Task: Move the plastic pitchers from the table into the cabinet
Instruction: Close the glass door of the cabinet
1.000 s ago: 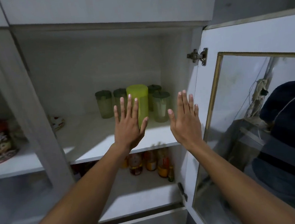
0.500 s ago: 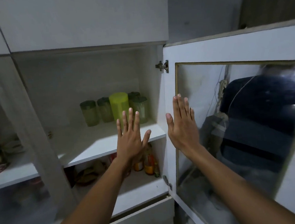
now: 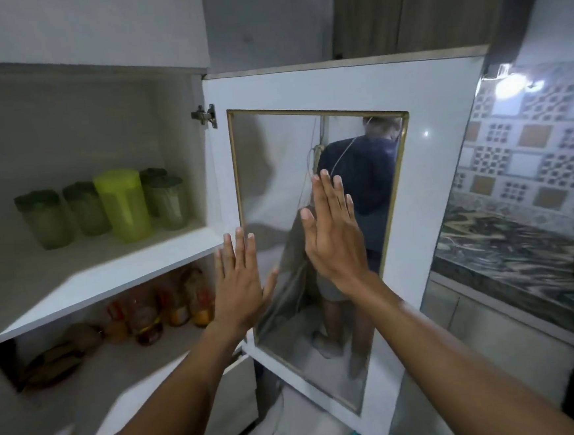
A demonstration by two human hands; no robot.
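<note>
1. Both hands are empty, each grip fully open with flat palm and straight fingers. The right hand (image 3: 332,227) is raised in front of the glass pane of the cabinet door (image 3: 442,157); whether it touches the glass I cannot tell. The left hand (image 3: 241,282) is lower, in front of the door's hinge-side edge, just off the front right corner of the upper shelf (image 3: 105,283).

2. What has changed: a second ago both hands were up in front of the upper shelf. Now the view has swung right, and they sit in front of the open door. The pitchers have not moved.

3. The yellow-green pitcher (image 3: 123,204) stands toward the back right of the upper shelf, with four green-lidded pitchers (image 3: 44,219) close around it, two on its left and two on its right. I judge that the stowing is done, or nearly so, and that shutting the door comes next. The table is out of view, so I cannot tell whether any pitchers remain there.

4. Around: a hinge (image 3: 205,115) at the door's top corner, bottles (image 3: 169,305) on the lower shelf, a patterned tile wall and a dark marbled worktop (image 3: 509,261) on the right. The glass shows a reflection of a person.

5. In the way: nothing stands on the front edge of the upper shelf, so the door's swing looks free. The left hand is near the hinge side and could get pinched.
</note>
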